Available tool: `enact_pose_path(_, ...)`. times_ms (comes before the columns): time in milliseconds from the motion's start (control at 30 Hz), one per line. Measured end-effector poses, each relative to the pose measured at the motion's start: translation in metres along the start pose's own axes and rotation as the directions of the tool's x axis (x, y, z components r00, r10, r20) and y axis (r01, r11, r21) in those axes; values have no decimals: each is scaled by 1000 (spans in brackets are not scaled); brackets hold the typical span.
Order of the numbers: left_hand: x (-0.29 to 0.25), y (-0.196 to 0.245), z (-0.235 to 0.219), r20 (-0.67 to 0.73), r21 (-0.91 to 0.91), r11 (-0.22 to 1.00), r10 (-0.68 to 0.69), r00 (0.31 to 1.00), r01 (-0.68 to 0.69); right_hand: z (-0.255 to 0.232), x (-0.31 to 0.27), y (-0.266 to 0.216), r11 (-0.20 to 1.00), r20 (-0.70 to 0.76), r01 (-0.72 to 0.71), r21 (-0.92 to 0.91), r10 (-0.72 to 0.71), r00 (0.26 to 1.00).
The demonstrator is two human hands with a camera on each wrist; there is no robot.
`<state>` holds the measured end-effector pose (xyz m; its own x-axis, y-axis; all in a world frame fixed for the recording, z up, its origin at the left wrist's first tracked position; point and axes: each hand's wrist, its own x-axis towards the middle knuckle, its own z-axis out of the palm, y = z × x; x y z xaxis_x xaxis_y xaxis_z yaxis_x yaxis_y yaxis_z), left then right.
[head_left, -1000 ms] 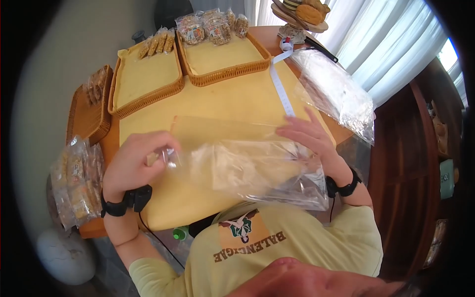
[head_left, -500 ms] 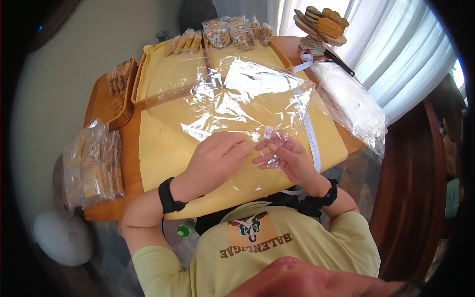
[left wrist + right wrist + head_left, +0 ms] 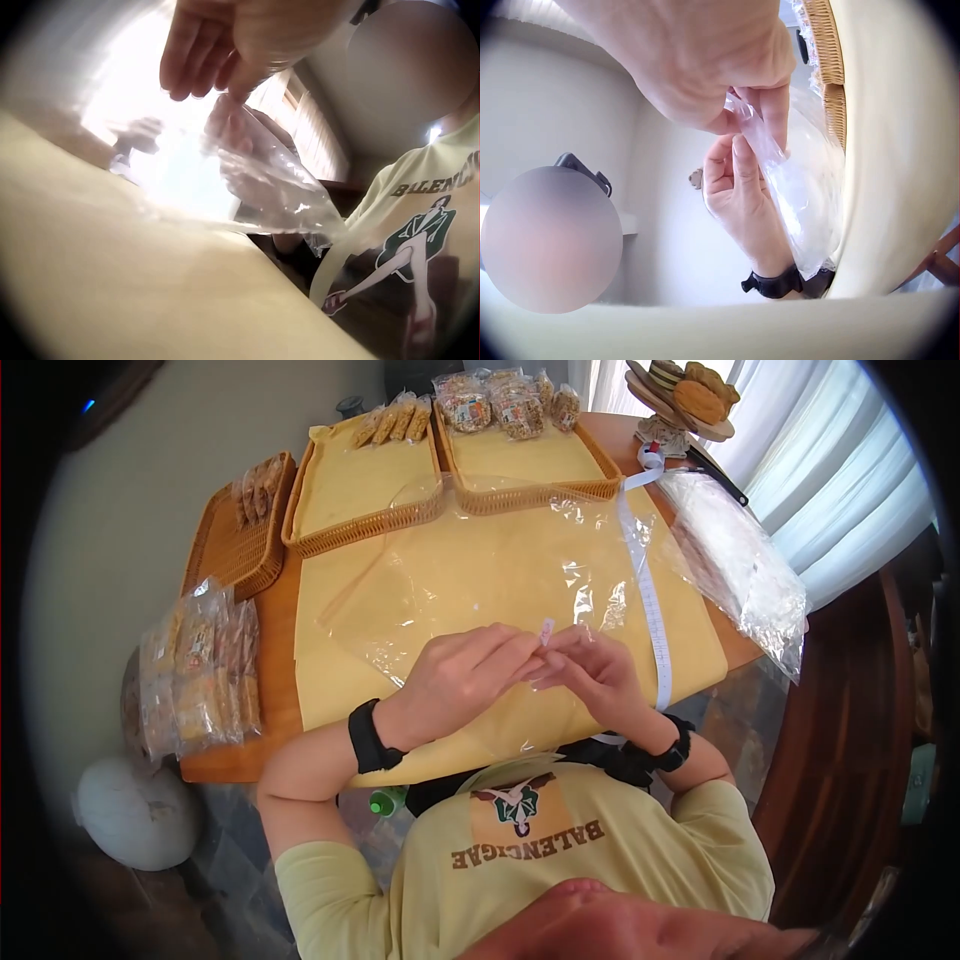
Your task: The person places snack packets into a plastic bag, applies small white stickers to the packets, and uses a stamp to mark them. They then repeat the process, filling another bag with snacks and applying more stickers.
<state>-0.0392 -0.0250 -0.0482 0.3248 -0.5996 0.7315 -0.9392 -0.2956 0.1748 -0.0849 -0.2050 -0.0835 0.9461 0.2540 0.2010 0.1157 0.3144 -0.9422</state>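
A large clear plastic bag (image 3: 582, 600) spreads over the yellow table covering, its far edge overlapping the wicker trays in the head view. My left hand (image 3: 465, 682) and right hand (image 3: 605, 678) meet at its near edge, fingertips close together. A small white tag with pinkish print (image 3: 547, 630) shows between them. In the left wrist view, the bag's film (image 3: 292, 196) hangs below the left fingers, with the right hand behind it. Gathered film (image 3: 759, 133) passes between the right thumb and fingers in the right wrist view; the left thumb and fingers pinch beside it.
Lined wicker trays (image 3: 370, 532) at the back hold packaged snacks (image 3: 520, 415). Another tray (image 3: 215, 565) and stacked packets (image 3: 200, 670) sit at left. Along the right lie a tape measure (image 3: 650, 615), a stack of clear bags (image 3: 735, 555) and a black-handled tool (image 3: 722, 478).
The bag was folded before me, then lifted and spread forward; now it lies flatter over the table. Both hands came together at its near edge, and the right fingers have closed in.
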Motion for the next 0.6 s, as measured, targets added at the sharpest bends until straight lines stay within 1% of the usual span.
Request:
enact_pose_path(33,0,0,0,-12,17,1000,15,1000,-14,1,0,-1,996,14,52,-67,-51,999)
enact_pose_path(67,0,0,0,-11,16,1000,15,1000,-15,3,0,-1,996,13,52,-67,-52,999)
enact_pose_path(133,0,0,0,-26,12,1000,24,999,-24,6,1,-2,934,4,187,-304,-195,981)
enact_pose_path(167,0,-1,1,-26,13,1000,23,999,-23,6,1,-3,934,5,187,-304,-194,981)
enact_pose_path(200,-1,-2,2,-34,14,1000,27,999,-26,4,0,-4,843,35,217,-493,-230,972)
enact_pose_path(233,-2,-2,2,-43,17,999,30,999,-29,3,0,-4,712,73,242,-659,-259,963)
enact_pose_path(367,-1,-1,-1,-42,-6,1000,12,999,-13,9,2,-5,729,45,250,-637,-289,956)
enact_pose_path(433,-1,-1,-2,-35,-47,999,-4,999,3,10,2,-7,698,78,277,-660,-303,950)
enact_pose_path(467,0,0,-3,-35,-47,999,-3,999,1,9,1,-6,697,78,278,-661,-304,949)
enact_pose_path(533,0,2,-4,-11,-58,997,-55,998,54,8,0,-3,691,79,267,-672,-291,953)
enact_pose_path(600,-1,1,-4,-2,-63,997,-55,999,55,8,0,-2,701,73,260,-664,-285,956)
